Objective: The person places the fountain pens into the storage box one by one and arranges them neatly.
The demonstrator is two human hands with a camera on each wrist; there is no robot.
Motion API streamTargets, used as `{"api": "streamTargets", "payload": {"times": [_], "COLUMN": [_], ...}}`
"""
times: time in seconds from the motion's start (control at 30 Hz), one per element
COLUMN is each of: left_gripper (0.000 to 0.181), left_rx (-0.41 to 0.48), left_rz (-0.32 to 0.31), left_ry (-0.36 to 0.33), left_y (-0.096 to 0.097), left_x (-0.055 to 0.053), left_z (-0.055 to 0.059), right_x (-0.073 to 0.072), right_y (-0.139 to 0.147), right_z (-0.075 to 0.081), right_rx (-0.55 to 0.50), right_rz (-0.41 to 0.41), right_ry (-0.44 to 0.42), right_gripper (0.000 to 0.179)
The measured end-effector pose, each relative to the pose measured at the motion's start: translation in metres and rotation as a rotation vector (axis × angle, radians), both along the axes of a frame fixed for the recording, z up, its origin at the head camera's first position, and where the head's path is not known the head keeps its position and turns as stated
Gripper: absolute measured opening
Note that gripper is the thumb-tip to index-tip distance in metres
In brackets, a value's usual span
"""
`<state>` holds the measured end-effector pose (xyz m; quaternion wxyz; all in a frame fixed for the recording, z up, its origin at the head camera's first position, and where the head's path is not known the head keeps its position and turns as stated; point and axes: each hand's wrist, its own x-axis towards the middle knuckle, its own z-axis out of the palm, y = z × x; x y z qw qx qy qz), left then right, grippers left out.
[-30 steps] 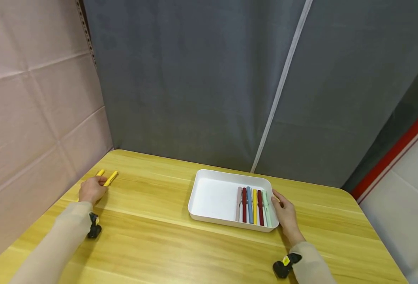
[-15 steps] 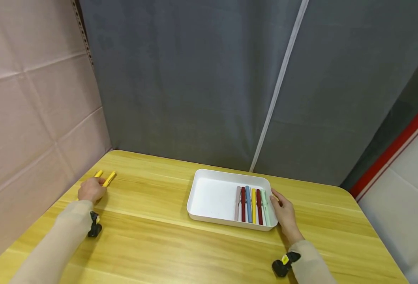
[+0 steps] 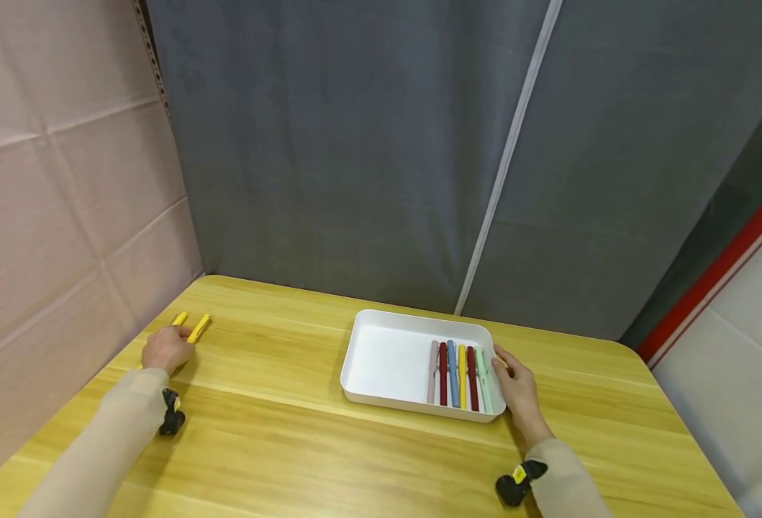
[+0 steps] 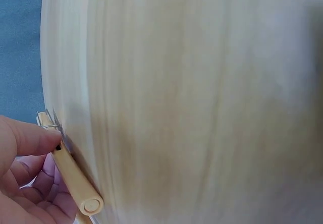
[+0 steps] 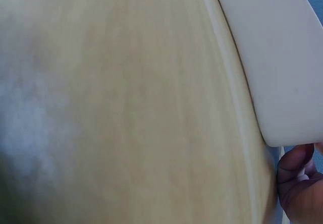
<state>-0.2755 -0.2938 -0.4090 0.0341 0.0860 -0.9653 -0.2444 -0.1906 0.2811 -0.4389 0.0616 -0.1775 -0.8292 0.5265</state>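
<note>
One hand, the left hand (image 3: 167,350), at the left of the head view, pinches a yellow pen (image 3: 199,329) between thumb and fingers, with the pen's long body sticking out past the grip. A pinch like that could let the pen pivot or slip if the thumb eases. A second yellow pen (image 3: 180,318) lies partly under the same hand; whether the fingers touch it is hidden, but a low sweep might knock it towards the near left edge of the table (image 3: 277,446). Right of centre sits the white tray (image 3: 387,367), six pens (image 3: 455,374) side by side in its right half. Loosely lined up, they would probably slide or roll out of line if the tray were jolted or tipped. At its right end the right hand (image 3: 519,388) touches the rim with bent fingers; I cannot tell whether it grips, and a careless tug there could cause just such a jolt.
</note>
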Motion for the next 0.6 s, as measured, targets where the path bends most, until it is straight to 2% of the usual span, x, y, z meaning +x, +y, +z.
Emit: {"api": "streamTargets", "payload": {"times": [0.2,0.6], "left_gripper": [0.041,0.038], "left_rx": [0.004,0.032], "left_rz": [0.009,-0.019], "left_ry": [0.005,0.064], "left_y": [0.0012,0.0033], "left_x": [0.0003,0.0011], "left_z": [0.0021,0.0035], "right_x": [0.0011,-0.0009], "right_y": [-0.0001,-0.0020], "right_z": [0.0001,-0.0012], "right_rx": [0.001,0.002], "right_rz": [0.010,0.004], "right_ry": [0.003,0.000], "right_gripper": [0.046,0.046]}}
